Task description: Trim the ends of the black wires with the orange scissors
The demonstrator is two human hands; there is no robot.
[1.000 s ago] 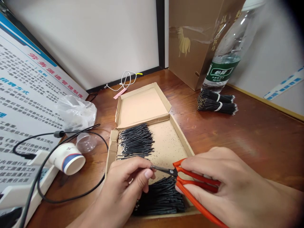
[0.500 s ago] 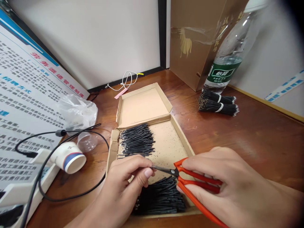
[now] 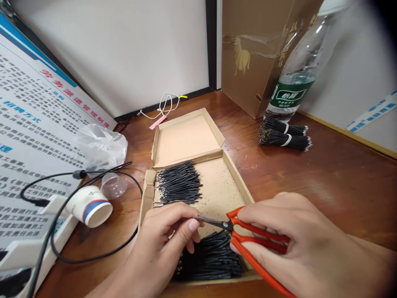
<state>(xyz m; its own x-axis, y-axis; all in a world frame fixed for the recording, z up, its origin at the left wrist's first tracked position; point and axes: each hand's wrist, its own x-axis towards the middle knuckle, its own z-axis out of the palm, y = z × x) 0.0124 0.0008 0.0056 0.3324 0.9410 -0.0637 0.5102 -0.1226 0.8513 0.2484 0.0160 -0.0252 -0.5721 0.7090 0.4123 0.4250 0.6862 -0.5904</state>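
My right hand (image 3: 288,236) grips a pair of scissors (image 3: 245,227) by its orange-red handles. Its dark blades point left and their tips meet the fingertips of my left hand (image 3: 170,240). Thumb and forefinger of that hand are pinched together there; what lies between them is too small and hidden to make out. Below both hands is an open cardboard box (image 3: 238,178). Inside it, a pile of short black wires (image 3: 180,182) with silvery ends lies at the far left. Another pile of black wires (image 3: 214,256) lies at the near side, partly behind my left hand.
To the right stand a water bottle (image 3: 291,91), banded bundles of black wires (image 3: 285,134) and a brown carton (image 3: 254,54). On the left are a tipped paper cup (image 3: 93,207), a clear plastic cup (image 3: 114,186), a plastic bag (image 3: 102,145) and a looping black cable (image 3: 93,260).
The lower fingers of my left hand have shifted slightly, with one fingertip now showing lower beneath the thumb. The scissors and my right hand look almost unchanged.
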